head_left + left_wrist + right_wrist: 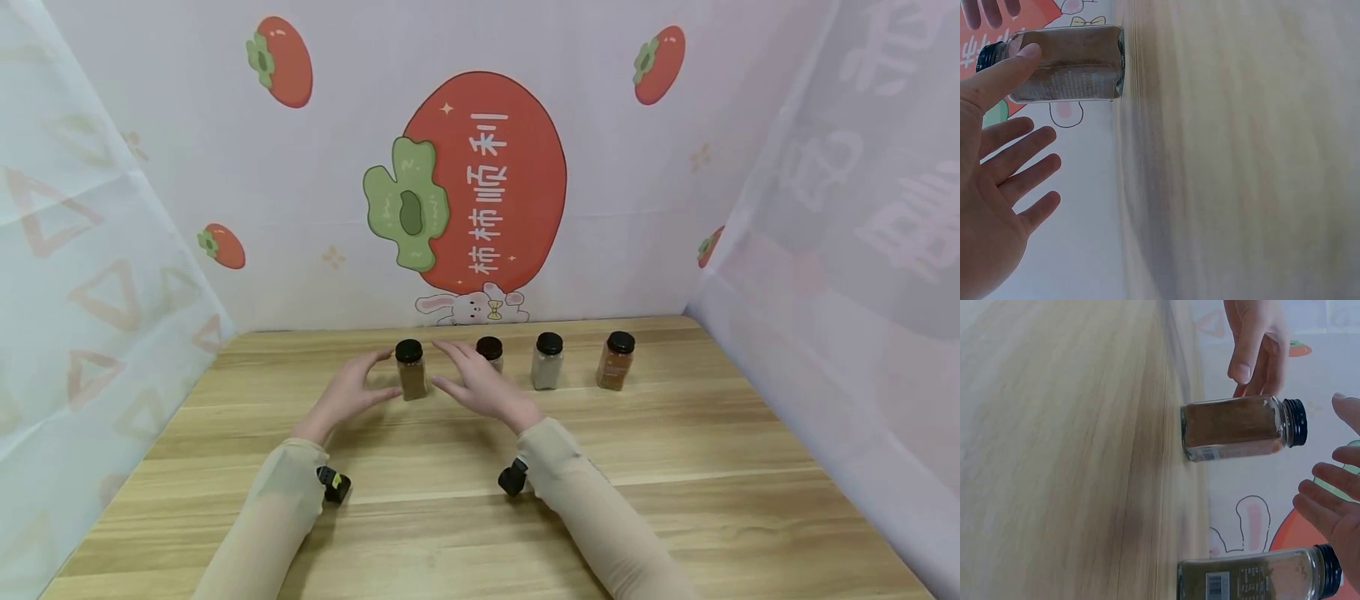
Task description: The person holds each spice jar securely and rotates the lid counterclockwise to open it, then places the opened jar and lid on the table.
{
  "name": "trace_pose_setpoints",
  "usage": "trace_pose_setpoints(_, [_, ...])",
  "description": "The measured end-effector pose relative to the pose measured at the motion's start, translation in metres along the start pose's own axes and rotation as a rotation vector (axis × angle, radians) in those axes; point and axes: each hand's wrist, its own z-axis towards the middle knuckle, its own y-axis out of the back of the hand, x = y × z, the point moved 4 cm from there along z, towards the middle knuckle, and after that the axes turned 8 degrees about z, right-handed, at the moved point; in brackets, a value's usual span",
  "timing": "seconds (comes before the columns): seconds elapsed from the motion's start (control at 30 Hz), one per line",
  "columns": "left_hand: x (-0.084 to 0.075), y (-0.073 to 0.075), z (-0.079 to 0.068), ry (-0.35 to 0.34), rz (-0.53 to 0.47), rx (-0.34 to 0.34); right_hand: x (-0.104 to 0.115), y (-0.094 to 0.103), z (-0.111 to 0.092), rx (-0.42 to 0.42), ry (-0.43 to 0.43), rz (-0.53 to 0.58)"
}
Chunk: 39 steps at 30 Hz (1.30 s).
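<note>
A glass spice jar (pixel 413 379) of brown powder with a black lid stands upright between the two hands. My left hand (pixel 351 392) is at its left side, fingers spread and thumb out. In the left wrist view the thumb (pixel 1013 72) overlaps the jar near its lid. To the right of the jar, my right hand (pixel 483 385) hovers with its fingers extended and a gap to the glass. A second spice jar (pixel 490 348) with a dark lid is partly hidden behind the right hand; the right wrist view shows greenish-brown powder in that jar (pixel 1247 578).
Farther right stand a jar of whitish contents (pixel 547 365) and a jar of orange-red contents (pixel 615 367), both black-lidded. All are near the back of the wooden table (pixel 420 533). A persimmon-printed cloth (pixel 600 225) hangs behind, with cloth at both sides too.
</note>
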Motion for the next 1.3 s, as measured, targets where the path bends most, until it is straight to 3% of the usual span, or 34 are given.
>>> trace_pose_setpoints(0.37, [0.006, -0.007, 0.009, 0.023, -0.052, 0.034, 0.001, -0.010, 0.022, -0.033, 0.022, 0.023])
trace_pose_setpoints(0.73, [0.010, -0.009, 0.010, 0.034, -0.091, 0.040, -0.005, -0.018, 0.033, -0.046, -0.024, 0.130])
trace_pose_setpoints(1.0, [0.008, -0.010, 0.013, 0.011, -0.124, 0.035, -0.005, -0.024, 0.045, -0.077, 0.012, 0.207])
trace_pose_setpoints(1.3, [0.007, -0.012, 0.016, 0.025, -0.148, 0.043, -0.007, -0.025, 0.052, -0.087, 0.004, 0.205])
